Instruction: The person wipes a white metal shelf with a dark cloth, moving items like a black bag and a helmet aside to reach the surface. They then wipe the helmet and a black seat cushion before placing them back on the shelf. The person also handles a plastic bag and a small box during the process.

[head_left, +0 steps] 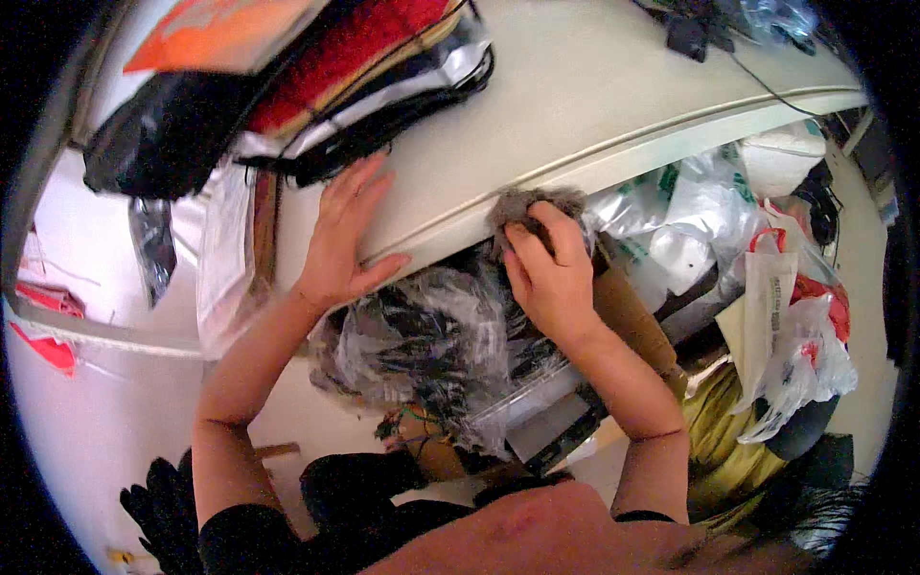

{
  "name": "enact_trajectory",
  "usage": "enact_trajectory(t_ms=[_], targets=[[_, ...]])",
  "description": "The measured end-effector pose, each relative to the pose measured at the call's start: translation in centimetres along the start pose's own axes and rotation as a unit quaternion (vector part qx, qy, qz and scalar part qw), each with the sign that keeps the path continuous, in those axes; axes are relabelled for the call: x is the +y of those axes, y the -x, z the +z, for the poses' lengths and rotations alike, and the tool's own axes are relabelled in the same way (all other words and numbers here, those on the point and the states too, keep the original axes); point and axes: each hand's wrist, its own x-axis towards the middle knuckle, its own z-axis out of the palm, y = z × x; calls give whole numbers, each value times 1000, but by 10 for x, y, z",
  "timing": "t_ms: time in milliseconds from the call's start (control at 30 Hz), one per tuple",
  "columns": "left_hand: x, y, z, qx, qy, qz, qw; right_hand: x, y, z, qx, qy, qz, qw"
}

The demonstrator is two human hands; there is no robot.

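Note:
My left hand (343,240) lies flat with fingers spread on the cream table top (575,86), its thumb hooked over the front edge. My right hand (546,264) presses a grey rag (522,203) against the moulded front edge of the table, fingers closed over the cloth. Both forearms rise from the lower edge of the view.
A heap of black bags, a red cloth (350,53) and an orange folder (216,34) sits at the table's left end. Under the table are crumpled clear plastic bags (431,345), white bags (795,345), cardboard (632,316) and a yellow-green item (719,431). Black cables (700,29) lie far right.

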Motion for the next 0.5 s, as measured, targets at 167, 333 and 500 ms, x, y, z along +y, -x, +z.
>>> enact_trajectory(t_ms=[167, 333, 500], targets=[[-2, 18, 2, 88, -60, 25, 994, 39, -1, -19, 48, 70, 43, 995], [33, 41, 14, 160, 13, 31, 987, 86, -5, -52, 149, 53, 205, 966], [100, 90, 81, 149, 191, -43, 969, 8, -38, -45, -14, 142, -89, 986]])
